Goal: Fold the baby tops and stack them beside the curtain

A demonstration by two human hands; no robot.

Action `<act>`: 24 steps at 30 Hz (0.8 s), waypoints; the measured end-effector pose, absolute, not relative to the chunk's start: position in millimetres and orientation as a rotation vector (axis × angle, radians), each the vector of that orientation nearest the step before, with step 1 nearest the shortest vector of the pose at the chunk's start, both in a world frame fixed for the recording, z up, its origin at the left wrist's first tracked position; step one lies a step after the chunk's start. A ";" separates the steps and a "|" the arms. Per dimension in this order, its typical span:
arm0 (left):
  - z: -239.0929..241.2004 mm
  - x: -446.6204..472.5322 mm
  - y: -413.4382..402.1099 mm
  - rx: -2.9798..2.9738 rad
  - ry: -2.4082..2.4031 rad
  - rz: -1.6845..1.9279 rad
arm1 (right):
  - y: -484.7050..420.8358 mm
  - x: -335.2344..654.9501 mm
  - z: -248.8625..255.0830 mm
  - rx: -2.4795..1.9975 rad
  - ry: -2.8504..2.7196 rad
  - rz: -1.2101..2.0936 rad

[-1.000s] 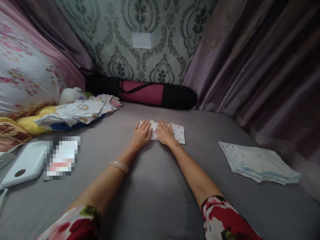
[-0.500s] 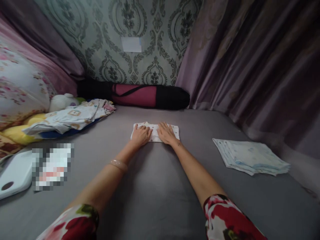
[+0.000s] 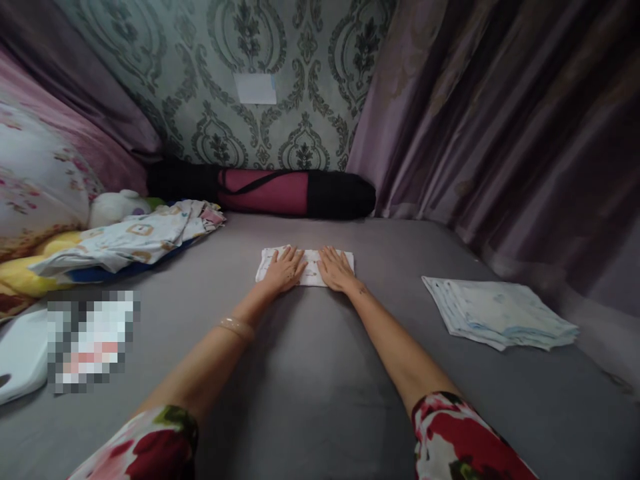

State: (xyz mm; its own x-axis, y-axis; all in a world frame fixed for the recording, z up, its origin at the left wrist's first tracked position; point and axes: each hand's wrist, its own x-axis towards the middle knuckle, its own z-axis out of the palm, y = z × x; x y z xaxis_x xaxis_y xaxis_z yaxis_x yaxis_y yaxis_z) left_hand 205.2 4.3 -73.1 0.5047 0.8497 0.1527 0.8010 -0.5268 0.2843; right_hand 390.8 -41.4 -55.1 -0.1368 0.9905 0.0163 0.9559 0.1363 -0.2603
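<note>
Grey bed sheet (image 3: 310, 373), damask wallpaper behind; both hands flat, open, pressing folded cloth (image 3: 309, 268), gripping nothing.

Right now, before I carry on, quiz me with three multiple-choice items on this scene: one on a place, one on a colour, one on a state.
1. Where does the stack of folded cloths lie, seen from the small folded cloth?
A. on the person's right
B. on the person's left
C. against the wall behind it

2. What colour is the sheet under the hands?
A. yellow
B. grey
C. green

3. How do the left hand and the right hand meet the small folded cloth?
A. both lifted clear of it
B. one pinches a corner in the air
C. both lie flat on it, palms down

Answers:
1 A: the stack sits to the right, near the curtain.
2 B: the bare surface around the arms is grey.
3 C: the fingers are spread on top of the cloth, which lies flat on the sheet.
</note>
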 end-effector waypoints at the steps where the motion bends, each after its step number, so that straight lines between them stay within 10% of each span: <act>1: -74.1 201.8 5.9 2.580 1.466 0.444 | -42.6 394.5 -56.3 -1.953 -2.203 0.234; 24: -34.8 157.6 82.8 2.466 1.577 -0.130 | -7.7 470.5 -37.7 -2.093 -2.216 0.411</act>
